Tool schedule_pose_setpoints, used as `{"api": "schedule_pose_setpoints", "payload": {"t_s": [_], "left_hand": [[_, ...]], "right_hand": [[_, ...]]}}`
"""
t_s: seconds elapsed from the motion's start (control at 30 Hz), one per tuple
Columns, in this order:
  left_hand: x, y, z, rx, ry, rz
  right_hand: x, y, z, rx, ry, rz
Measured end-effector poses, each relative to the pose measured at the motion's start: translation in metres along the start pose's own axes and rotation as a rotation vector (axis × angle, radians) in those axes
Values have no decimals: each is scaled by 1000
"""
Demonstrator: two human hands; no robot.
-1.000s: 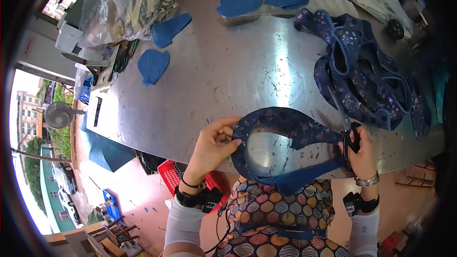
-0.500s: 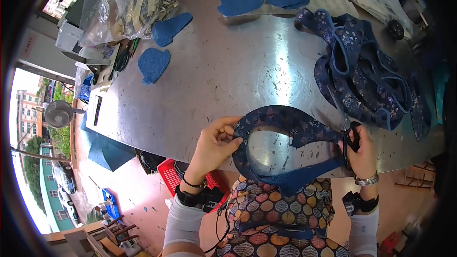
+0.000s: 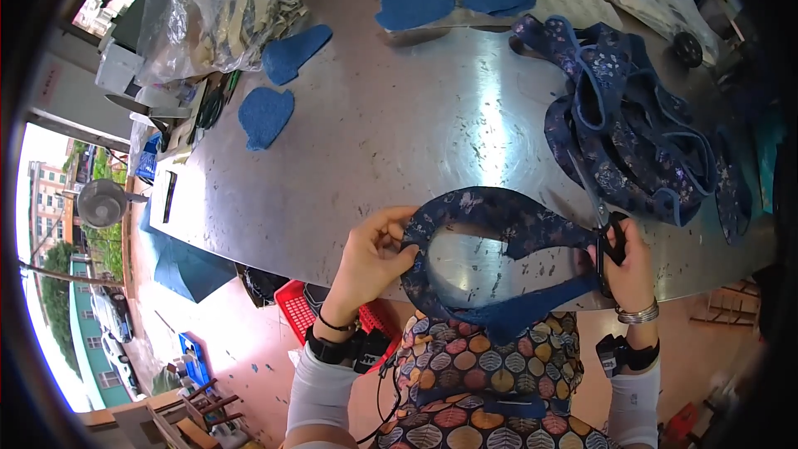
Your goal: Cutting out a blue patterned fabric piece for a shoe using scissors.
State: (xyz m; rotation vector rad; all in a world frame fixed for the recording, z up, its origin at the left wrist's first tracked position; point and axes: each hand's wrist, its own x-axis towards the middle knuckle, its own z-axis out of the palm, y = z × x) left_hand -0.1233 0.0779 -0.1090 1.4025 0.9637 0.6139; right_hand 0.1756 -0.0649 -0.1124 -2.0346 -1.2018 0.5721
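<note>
A ring-shaped piece of dark blue floral fabric (image 3: 475, 201) is stretched between my hands at the table's near edge. Its lower stretch shows a plain blue side. My left hand (image 3: 376, 259) pinches the ring's left side between thumb and fingers. In my right hand (image 3: 632, 273) are black-handled scissors (image 3: 612, 241), their blades pointing away across the table. The same hand is at the ring's right end; whether its fingers also grip the fabric I cannot tell. Just beyond the scissors lies a tangled heap of the same floral fabric pieces (image 3: 619, 116), edged in lighter blue.
Blue cut pieces (image 3: 266, 116) lie on the metal table (image 3: 357, 125) at the left, and more blue pieces (image 3: 416, 2) at the back. A clear plastic bag (image 3: 216, 17) of scraps stands far left. Below the table's near edge is a red basket (image 3: 295, 308).
The fabric ring and my left hand have shifted very slightly to the left. My grip and the scissors look the same.
</note>
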Motion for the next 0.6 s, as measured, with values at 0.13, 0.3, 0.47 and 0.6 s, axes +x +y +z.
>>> {"api": "schedule_pose_setpoints", "payload": {"t_s": [0.13,0.3,0.47,0.6], "left_hand": [[-4,0,-3,304,132,9],[-3,1,-7,300,101,-18],[-3,1,-4,254,105,-50],[-4,-3,-7,255,129,-38]], "right_hand": [[-1,-3,1,22,36,-3],[-1,2,3,43,105,-46],[-1,2,4,60,84,24],[0,2,2,16,66,19]]}}
